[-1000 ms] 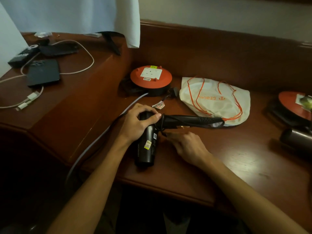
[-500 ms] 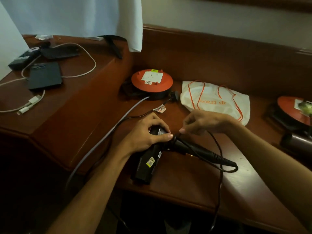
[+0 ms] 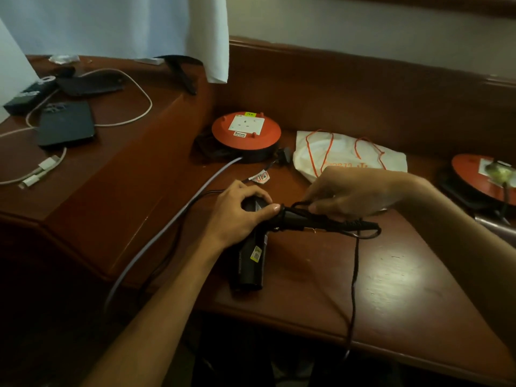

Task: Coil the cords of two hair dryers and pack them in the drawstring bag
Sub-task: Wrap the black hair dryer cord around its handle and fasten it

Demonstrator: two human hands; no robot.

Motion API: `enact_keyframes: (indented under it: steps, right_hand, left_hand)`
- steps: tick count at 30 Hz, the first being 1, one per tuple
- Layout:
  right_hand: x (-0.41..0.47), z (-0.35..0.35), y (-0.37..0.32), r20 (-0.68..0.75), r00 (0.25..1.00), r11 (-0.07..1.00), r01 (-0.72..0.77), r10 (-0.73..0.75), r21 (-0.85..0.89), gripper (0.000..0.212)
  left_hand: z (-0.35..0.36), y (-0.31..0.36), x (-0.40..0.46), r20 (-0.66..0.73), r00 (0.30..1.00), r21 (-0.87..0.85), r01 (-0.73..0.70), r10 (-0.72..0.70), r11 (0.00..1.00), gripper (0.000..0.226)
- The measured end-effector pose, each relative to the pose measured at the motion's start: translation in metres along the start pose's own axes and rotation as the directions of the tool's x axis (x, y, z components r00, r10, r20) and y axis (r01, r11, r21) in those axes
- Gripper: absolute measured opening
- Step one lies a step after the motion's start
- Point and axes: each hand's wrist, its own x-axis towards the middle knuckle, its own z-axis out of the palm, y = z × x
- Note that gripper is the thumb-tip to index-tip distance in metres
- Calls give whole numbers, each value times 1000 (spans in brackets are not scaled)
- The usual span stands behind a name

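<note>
Head view: black hair dryer (image 3: 251,261) lying on the wooden table (image 3: 391,289), body gripped by the left hand (image 3: 237,213). Black cord (image 3: 355,275) pinched over the handle by the right hand (image 3: 351,194). White drawstring bag (image 3: 349,157) flat just behind, beside an orange extension reel (image 3: 245,132).

A reddish wooden desk (image 3: 391,275) filled the lower frame, with a glossy patch of reflected light at 4 o'clock. A raised wooden ledge (image 3: 134,169) stood at 9 o'clock. A wooden backboard (image 3: 363,88) ran from 12 to 3 o'clock under a pale wall (image 3: 363,26). A white curtain (image 3: 125,26) hung at 11 o'clock. The room was dim.
</note>
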Motion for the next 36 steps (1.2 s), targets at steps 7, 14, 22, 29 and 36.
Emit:
enact_keyframes:
  steps: [7,14,22,29,36]
  right_hand:
    - [8,19,-5,-136,987,995,93,-88,28,28]
    - [-1,28,-1,32,999,977,21,-28,213,16]
    - [-35,23,4,82,994,993,58,-66,99,27]
    - [-15,49,-6,-127,988,975,108,-85,194,21]
    - [-14,50,-1,-345,938,920,150,-17,363,16]
  left_hand:
    - [-1,17,8,226,974,332,-44,-34,942,44]
    - [7,39,8,330,943,626,-193,-33,755,33]
    - [10,31,5,274,961,569,-186,28,801,24]
    - [10,40,14,380,923,677,-237,-55,697,40]
    - [0,26,9,222,975,681,-154,-1,716,35]
